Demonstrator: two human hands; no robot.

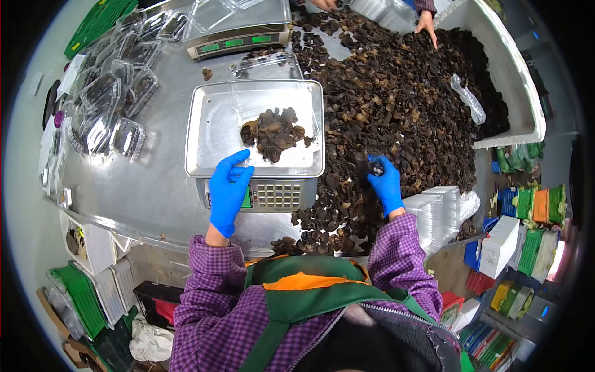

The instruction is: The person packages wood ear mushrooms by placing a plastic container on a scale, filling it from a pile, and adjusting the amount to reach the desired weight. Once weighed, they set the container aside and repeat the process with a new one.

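A heap of dark wood ear mushrooms covers the right part of the metal table. My right hand, in a blue glove, is closed around some dark mushroom pieces at the heap's near side. My left hand, also gloved in blue, is at the near edge of the scale's metal tray, thumb and fingers curved with a gap between them. On that tray lies a small pile of mushrooms, in what looks like a clear plastic container. Below the tray shows the scale's keypad, partly beside my left hand.
Many clear plastic boxes lie at the left. A second scale stands at the back. Stacked clear containers are at my right. A white foam box holds mushrooms. Another person's bare hand touches the heap's far side.
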